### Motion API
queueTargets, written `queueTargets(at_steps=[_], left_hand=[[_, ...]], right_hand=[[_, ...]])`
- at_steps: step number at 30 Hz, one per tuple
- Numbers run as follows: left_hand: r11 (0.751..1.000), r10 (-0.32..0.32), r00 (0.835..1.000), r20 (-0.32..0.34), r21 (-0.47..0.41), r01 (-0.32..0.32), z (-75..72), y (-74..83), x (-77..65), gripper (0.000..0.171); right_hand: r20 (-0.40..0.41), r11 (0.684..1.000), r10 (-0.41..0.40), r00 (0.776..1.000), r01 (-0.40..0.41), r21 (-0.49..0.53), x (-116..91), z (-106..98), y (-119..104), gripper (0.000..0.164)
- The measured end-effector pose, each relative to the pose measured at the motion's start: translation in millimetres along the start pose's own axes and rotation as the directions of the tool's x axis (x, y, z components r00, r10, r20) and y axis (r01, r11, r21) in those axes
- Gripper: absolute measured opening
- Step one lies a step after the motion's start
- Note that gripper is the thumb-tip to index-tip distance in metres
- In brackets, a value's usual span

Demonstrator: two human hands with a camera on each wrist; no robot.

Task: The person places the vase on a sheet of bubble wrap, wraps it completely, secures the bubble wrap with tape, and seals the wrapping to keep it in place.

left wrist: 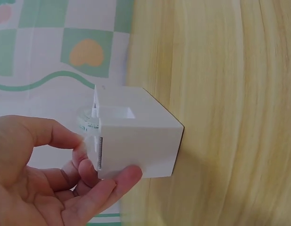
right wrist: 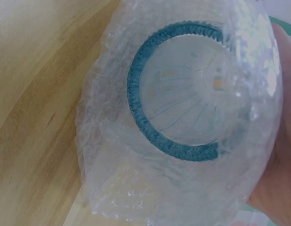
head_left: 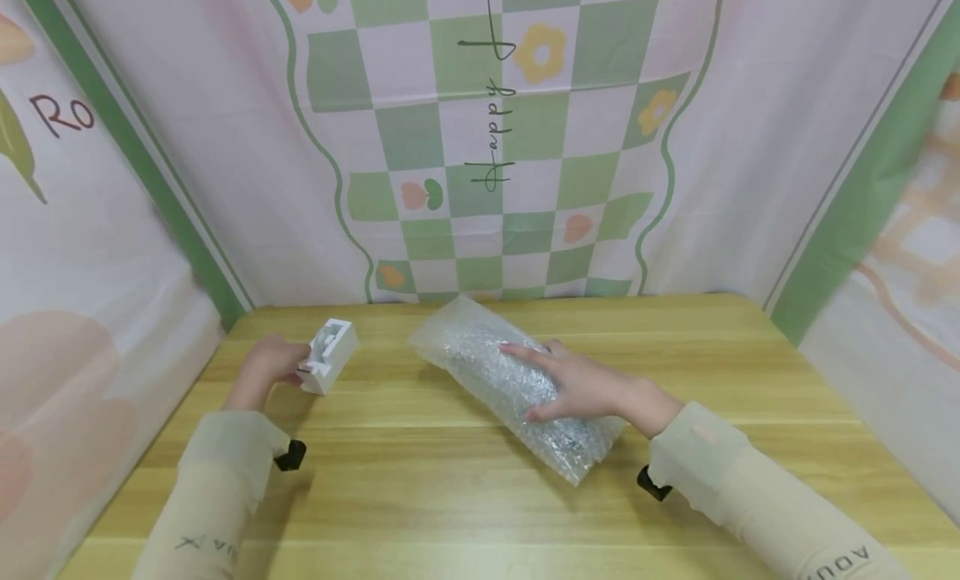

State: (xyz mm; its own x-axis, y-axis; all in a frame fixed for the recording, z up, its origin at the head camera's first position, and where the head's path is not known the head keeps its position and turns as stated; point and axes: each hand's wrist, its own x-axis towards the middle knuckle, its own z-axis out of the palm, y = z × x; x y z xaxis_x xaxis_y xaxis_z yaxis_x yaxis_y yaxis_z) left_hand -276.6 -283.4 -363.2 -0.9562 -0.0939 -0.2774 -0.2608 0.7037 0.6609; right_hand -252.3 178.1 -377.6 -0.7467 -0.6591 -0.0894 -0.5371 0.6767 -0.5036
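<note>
My left hand [head_left: 272,362] grips a white tape dispenser [head_left: 330,357] at the table's left side. In the left wrist view the thumb and fingers close on the end of the dispenser [left wrist: 140,148] by its toothed cutting edge, and part of a clear tape roll [left wrist: 88,121] shows behind. A roll of bubble wrap [head_left: 487,363] lies aslant in the middle of the table. My right hand [head_left: 588,384] holds it from above, fingers spread across it. Inside the wrap, the right wrist view shows a clear ribbed glass [right wrist: 178,94] with a blue-green ring.
The wooden table [head_left: 420,513] spreads beneath both hands. A green and white checked cloth [head_left: 480,230] hangs along its back edge, and printed curtains [head_left: 97,255] stand at the sides. A small black device [head_left: 291,455] sits at each wrist.
</note>
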Motion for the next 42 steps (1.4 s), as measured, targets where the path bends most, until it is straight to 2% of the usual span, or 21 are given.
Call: queueTargets(at_steps=[9,14,21,26,30,37,42], left_hand=[[0.994,-0.009,0.999,-0.042,-0.11,0.005,2.3,-9.4,0.5,0.051],[0.98,-0.02,0.998,-0.051,-0.197,0.01,4.4,-12.1,-1.1,0.05],[0.969,-0.016,0.998,-0.054,-0.248,0.002,3.4,-14.8,-3.0,0.039],[0.962,-0.004,0.999,-0.04,-0.273,-0.007,3.2,-15.9,-5.9,0.049],[0.95,0.005,0.999,-0.039,-0.312,-0.017,4.3,-18.5,-7.1,0.052],[0.912,-0.007,1.0,-0.028,-0.409,-0.005,5.5,-21.2,-9.1,0.058],[0.902,0.001,0.999,-0.036,-0.432,-0.016,6.4,-23.1,-11.1,0.054]], right_hand=[[0.002,1.0,0.017,1.0,-0.017,0.009,0,1,0,0.1],[0.001,1.0,0.02,1.0,-0.02,0.006,1,2,-1,0.1],[0.003,1.0,0.017,1.0,-0.017,0.013,0,1,-2,0.101],[-0.002,1.0,0.018,1.0,-0.018,0.012,0,0,-3,0.101],[-0.002,1.0,0.009,1.0,-0.009,0.002,0,0,-3,0.1],[0.0,1.0,0.015,1.0,-0.015,0.022,0,1,-3,0.1],[0.005,0.999,0.024,1.0,-0.024,0.022,-1,0,-3,0.1]])
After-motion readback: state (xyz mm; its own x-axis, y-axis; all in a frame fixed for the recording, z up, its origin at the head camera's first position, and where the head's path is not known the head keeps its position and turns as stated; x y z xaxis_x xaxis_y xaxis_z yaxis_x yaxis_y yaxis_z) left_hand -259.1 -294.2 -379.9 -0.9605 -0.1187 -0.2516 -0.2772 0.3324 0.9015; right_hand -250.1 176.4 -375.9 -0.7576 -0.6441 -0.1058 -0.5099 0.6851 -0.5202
